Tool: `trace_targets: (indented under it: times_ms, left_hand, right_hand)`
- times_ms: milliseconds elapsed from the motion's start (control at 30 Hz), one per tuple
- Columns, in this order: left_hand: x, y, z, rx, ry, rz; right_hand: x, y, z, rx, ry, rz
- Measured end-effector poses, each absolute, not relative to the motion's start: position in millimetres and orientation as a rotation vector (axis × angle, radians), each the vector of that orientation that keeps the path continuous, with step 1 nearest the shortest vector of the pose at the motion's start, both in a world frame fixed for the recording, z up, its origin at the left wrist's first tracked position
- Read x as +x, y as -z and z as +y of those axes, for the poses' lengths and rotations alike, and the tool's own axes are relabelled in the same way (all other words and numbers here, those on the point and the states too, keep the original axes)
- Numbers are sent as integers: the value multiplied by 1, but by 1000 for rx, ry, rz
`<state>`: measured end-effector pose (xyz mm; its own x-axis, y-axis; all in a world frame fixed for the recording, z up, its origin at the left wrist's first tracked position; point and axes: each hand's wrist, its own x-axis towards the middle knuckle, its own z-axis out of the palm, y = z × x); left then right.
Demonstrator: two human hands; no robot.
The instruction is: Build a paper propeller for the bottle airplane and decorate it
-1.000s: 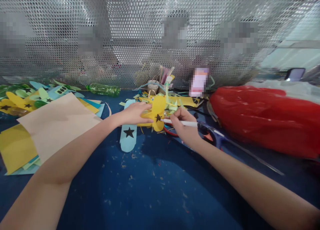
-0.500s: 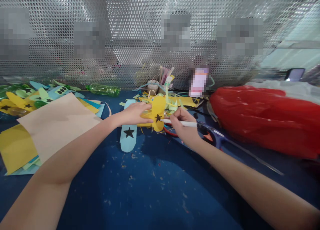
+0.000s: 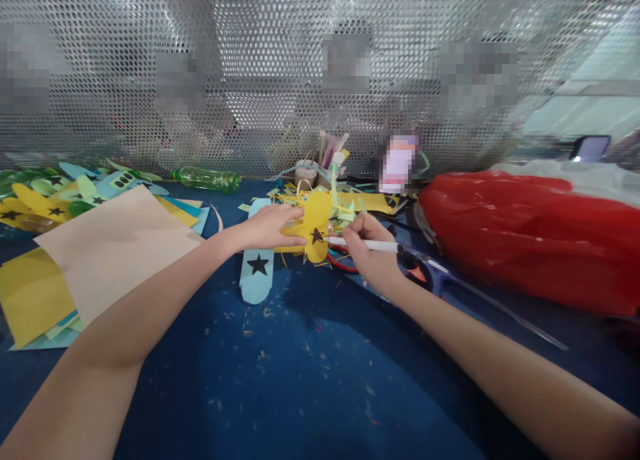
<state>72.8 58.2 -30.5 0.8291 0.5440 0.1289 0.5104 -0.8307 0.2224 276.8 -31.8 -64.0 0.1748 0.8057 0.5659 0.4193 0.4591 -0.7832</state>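
Observation:
My left hand (image 3: 267,225) grips a yellow paper cut-out (image 3: 314,223) with a black star on it, holding it over the middle of the blue table (image 3: 310,373). My right hand (image 3: 370,247) is closed on a white pen (image 3: 370,245), its tip at the black star on the yellow piece. A light blue paper strip (image 3: 257,263) with a black star lies under my left hand. Paper offcuts are piled behind the yellow piece.
A tan sheet (image 3: 117,247) over yellow paper (image 3: 30,300) lies at the left, with star-marked cut-outs (image 3: 45,200) behind. A green bottle (image 3: 207,179), a cup of sticks (image 3: 320,163), scissors (image 3: 425,270) and a red plastic bag (image 3: 530,237) stand along a perforated metal screen (image 3: 280,67).
My right hand and the pen have shifted slightly up and to the right. My left hand and the yellow cut-out have stayed put.

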Motion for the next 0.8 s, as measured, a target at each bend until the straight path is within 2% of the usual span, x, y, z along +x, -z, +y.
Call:
trace_targets:
  times_ms: [800]
  left_hand:
    - [73,30,57,2830,-272,842]
  right_hand:
    - [278,65,-31,-1151,-393,-1446]
